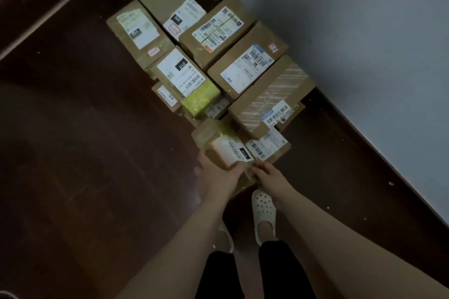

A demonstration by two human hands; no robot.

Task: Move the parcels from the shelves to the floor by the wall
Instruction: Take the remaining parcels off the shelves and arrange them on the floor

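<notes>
Your left hand (215, 173) and your right hand (268, 176) both hold one small brown box (223, 147) by its near end, each grip closed on it, low down at the 6 o'clock end of the parcel pile (240, 70). The other parcels lie packed close together on the dark floor (73, 153), and the pile runs up toward 12 o'clock beside the white wall (364, 43). Your white shoe (263, 213) stands just below your hands, at 6 o'clock from the box.

2 bare arms stretched down—left hand (216, 172) and right hand (268, 176) close together, fingers curled.
</notes>
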